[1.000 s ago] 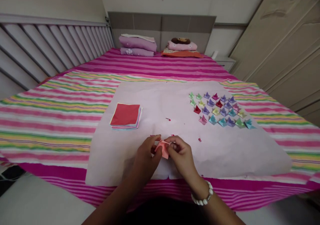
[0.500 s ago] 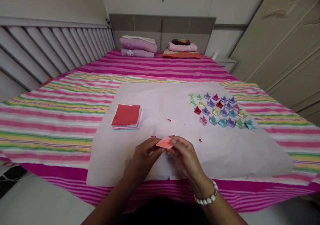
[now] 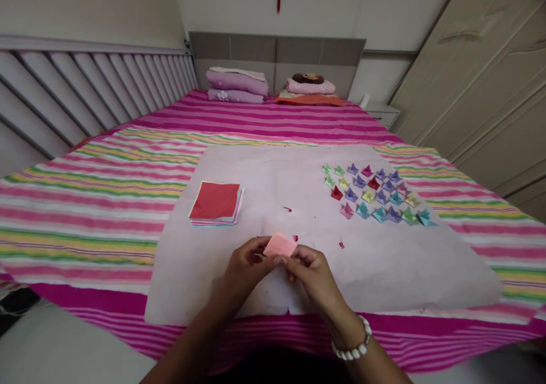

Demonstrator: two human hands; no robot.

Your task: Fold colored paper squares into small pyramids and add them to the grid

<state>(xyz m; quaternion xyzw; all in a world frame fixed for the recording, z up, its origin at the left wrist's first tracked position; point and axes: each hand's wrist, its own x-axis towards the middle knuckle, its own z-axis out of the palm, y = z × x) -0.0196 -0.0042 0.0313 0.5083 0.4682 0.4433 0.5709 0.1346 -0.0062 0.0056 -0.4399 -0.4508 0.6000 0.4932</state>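
Both hands meet over the near edge of a large white paper sheet [image 3: 384, 270] spread on the bed. My left hand [image 3: 245, 270] and my right hand [image 3: 311, 273], with a white bead bracelet on its wrist, pinch a small folded pink paper [image 3: 279, 244] between their fingertips, held flat just above the sheet. A stack of coloured paper squares [image 3: 215, 203] with a red one on top lies to the left of the hands. Several small folded paper pieces [image 3: 375, 193] in many colours stand in rows at the right.
The striped pink bedcover [image 3: 106, 202] runs under the sheet. Folded purple bedding [image 3: 236, 82] and a pink pillow pile [image 3: 309, 85] lie at the headboard. A slatted rail [image 3: 85, 88] runs along the left, wardrobe doors [image 3: 490, 88] on the right. Tiny red scraps [image 3: 288, 209] dot the sheet.
The pink paper has been turned from hanging downward between the fingers to lying flat on top of them. Both hands stayed together at the sheet's near edge.
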